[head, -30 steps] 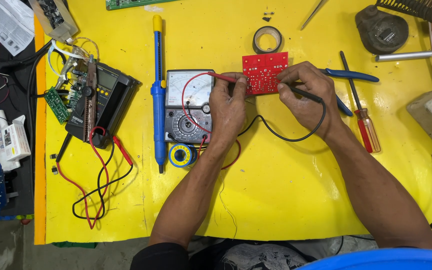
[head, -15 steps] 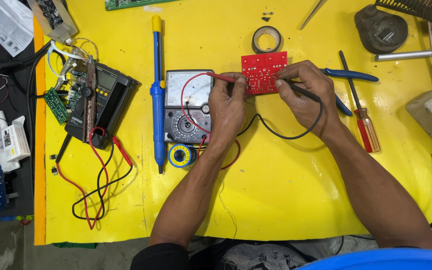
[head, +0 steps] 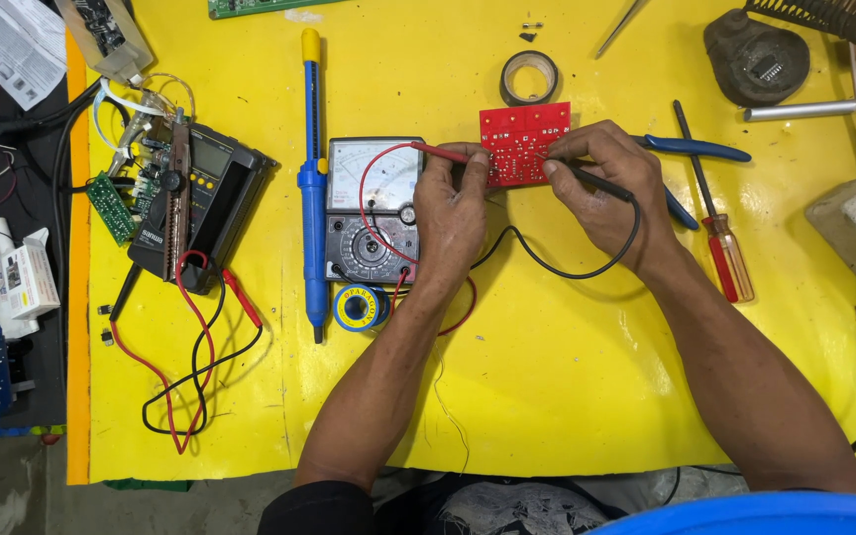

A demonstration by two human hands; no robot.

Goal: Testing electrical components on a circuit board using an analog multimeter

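A red circuit board (head: 524, 139) lies flat on the yellow mat (head: 547, 376). My left hand (head: 451, 213) pinches a red test probe (head: 438, 152), whose tip touches the board's left side. My right hand (head: 608, 188) holds a black test probe (head: 596, 181) like a pen, tip on the board's middle. Both leads run back to an analog multimeter (head: 374, 210) just left of my left hand; its dial face is partly covered by the red wire.
A blue desoldering pump (head: 311, 178) and a solder spool (head: 360, 306) lie left of the meter. A tape roll (head: 529, 77) sits behind the board. Blue pliers (head: 691, 151) and a screwdriver (head: 715, 223) lie right. A black digital meter (head: 195, 203) with leads is far left.
Both hands hold nearly still on the board; the probe tips shift only slightly.
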